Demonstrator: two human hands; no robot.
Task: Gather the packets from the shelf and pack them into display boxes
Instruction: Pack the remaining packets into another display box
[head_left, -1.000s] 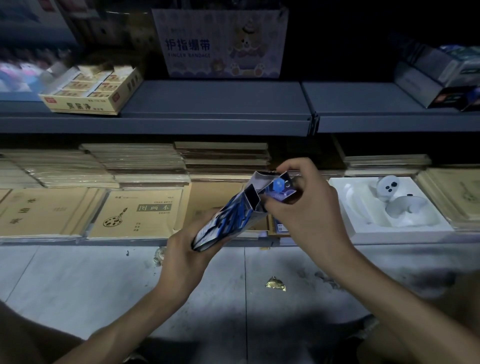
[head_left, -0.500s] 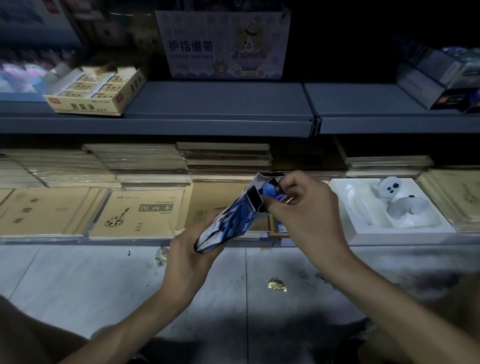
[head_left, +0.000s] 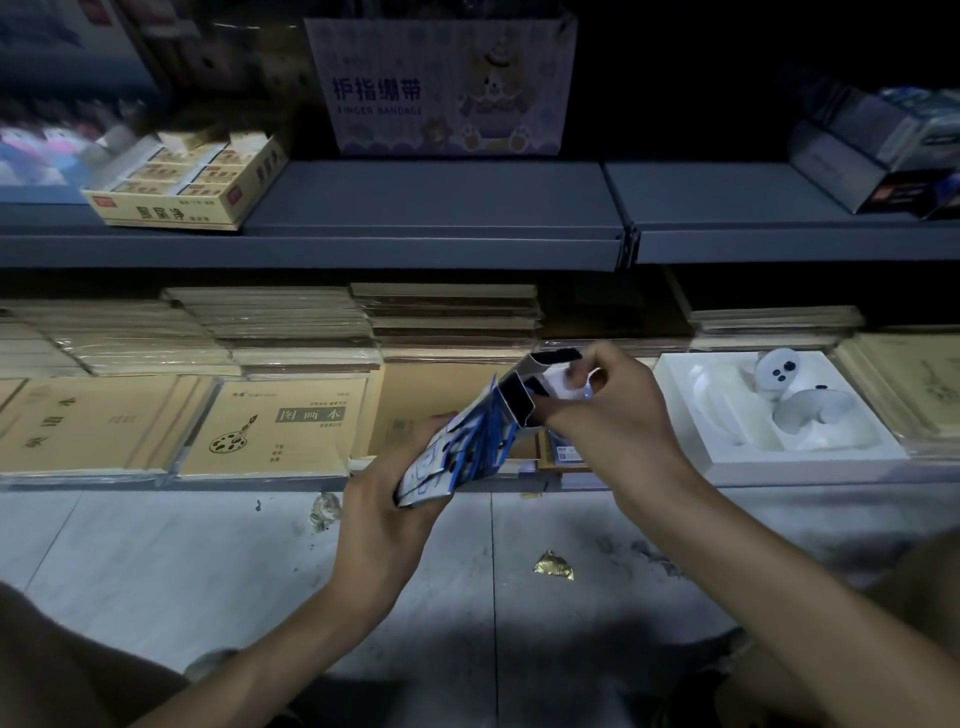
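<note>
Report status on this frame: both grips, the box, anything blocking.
Left grip holds the blue display box by its lower end, tilted. Right grip pinches a small packet at the box's open top. Nothing visible blocking the opening.

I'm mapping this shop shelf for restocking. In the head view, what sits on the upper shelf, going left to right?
An open yellow box of small packs → pale finger bandage box with a bear picture → grey and blue boxes at the right edge.
</note>
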